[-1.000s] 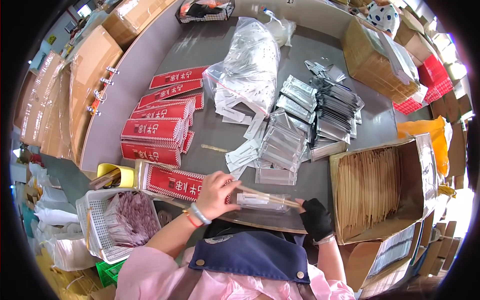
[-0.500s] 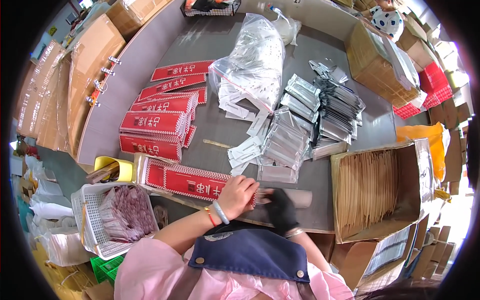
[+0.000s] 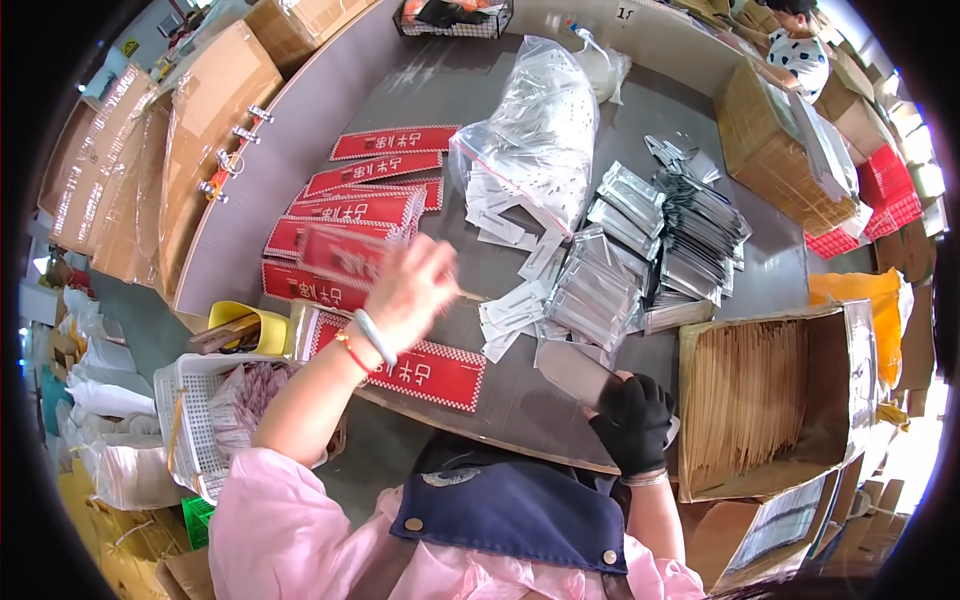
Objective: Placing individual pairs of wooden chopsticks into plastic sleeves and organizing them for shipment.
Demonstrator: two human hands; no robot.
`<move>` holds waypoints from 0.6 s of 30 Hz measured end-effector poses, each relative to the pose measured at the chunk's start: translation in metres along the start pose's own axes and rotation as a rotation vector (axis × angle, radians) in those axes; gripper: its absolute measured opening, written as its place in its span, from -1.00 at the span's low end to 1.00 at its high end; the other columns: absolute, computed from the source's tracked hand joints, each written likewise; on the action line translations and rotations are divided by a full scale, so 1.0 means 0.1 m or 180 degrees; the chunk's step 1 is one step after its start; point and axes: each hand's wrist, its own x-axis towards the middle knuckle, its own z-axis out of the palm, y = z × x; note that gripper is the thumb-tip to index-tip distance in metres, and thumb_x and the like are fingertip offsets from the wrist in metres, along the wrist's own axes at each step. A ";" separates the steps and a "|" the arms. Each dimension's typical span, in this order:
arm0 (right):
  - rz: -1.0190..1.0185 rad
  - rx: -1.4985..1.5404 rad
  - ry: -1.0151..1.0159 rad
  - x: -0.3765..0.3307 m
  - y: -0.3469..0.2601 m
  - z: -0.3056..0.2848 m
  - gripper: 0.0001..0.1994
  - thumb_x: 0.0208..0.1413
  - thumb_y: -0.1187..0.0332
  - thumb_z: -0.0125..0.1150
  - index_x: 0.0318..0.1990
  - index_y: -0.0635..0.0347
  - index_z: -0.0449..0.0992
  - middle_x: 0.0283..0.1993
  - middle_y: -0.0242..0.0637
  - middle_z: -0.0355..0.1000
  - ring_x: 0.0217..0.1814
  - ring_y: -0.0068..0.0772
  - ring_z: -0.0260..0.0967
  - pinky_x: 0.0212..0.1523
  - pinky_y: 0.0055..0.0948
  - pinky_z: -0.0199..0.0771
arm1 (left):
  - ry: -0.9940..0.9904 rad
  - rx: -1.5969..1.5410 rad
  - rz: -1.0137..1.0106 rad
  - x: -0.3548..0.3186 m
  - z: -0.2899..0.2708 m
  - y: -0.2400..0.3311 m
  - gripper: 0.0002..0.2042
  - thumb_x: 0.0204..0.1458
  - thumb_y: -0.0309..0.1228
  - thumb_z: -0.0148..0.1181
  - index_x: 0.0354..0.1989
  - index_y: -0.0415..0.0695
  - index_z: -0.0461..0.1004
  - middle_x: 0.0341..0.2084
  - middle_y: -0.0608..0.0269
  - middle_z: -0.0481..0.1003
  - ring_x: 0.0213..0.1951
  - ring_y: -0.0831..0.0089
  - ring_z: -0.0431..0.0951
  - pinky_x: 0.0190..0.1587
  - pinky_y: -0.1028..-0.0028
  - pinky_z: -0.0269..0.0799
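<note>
My left hand (image 3: 415,290), blurred by motion, hovers over the left part of the table. A smeared red printed packet (image 3: 345,250) is beside its fingers, above a pile of like red packets (image 3: 345,207); whether the fingers still grip it cannot be told. Below that wrist, more red packets (image 3: 440,375) lie in a row along the front edge, partly hidden by my forearm. My right hand (image 3: 635,420), in a black fingerless glove, is closed around a long, smooth, greyish-brown piece with rounded ends (image 3: 572,371), held at a slant near the front edge.
Clear flat sachets (image 3: 595,285) and white slips (image 3: 515,310) lie mid-table beside a plastic bag of slips (image 3: 535,130). Black-and-silver sachets (image 3: 695,235) are heaped rightward. An open carton of thin sticks (image 3: 750,385) stands right, a white basket (image 3: 190,430) left. Another person (image 3: 800,65) is far right.
My left hand has left the front row and swung up and left, toward the red pile. My right hand has moved right with the rounded piece, now tilted. The whole view has shifted slightly.
</note>
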 end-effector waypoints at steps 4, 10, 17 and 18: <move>-0.0230 -0.0260 -0.0055 -0.03 -0.06 0.09 -0.40 -0.40 0.13 0.52 -0.10 0.07 0.46 -0.18 -0.23 0.42 -0.13 -0.06 0.37 -0.10 -0.10 0.29 | 0.0265 -0.0697 -0.1253 -0.38 0.29 0.41 -0.43 -0.28 -0.26 0.44 0.00 -0.15 0.47 0.07 -0.05 0.32 0.13 -0.06 0.28 0.16 -0.05 0.19; -0.0369 -0.0321 -0.0414 -0.01 -0.22 0.16 -0.40 -0.38 0.09 0.50 -0.09 0.08 0.46 -0.20 -0.24 0.42 -0.11 -0.11 0.36 -0.06 -0.11 0.22 | -0.0053 -0.1111 -0.2007 -0.81 0.85 0.94 -0.02 -0.45 0.00 0.56 0.23 -0.18 0.27 0.22 -0.04 0.21 0.26 -0.12 0.12 0.27 -0.13 -0.05; -0.0521 -0.0111 -0.1042 0.03 -0.30 0.29 -0.42 -0.21 0.03 0.41 -0.02 0.08 0.45 -0.12 -0.22 0.40 -0.04 -0.10 0.33 0.04 -0.08 0.14 | 0.0080 -0.1378 -0.1937 -0.83 0.83 0.91 -0.02 -0.44 -0.02 0.57 0.23 -0.20 0.27 0.24 -0.04 0.20 0.27 -0.13 0.11 0.27 -0.13 -0.05; -0.0587 -0.0021 -0.1061 0.05 -0.35 0.37 -0.42 -0.20 0.00 0.40 -0.02 0.08 0.45 -0.11 -0.22 0.40 -0.04 -0.10 0.32 0.04 -0.07 0.14 | 0.0083 -0.1389 -0.1913 -0.83 0.82 0.92 -0.02 -0.44 -0.02 0.57 0.23 -0.20 0.27 0.24 -0.04 0.20 0.27 -0.13 0.11 0.27 -0.13 -0.05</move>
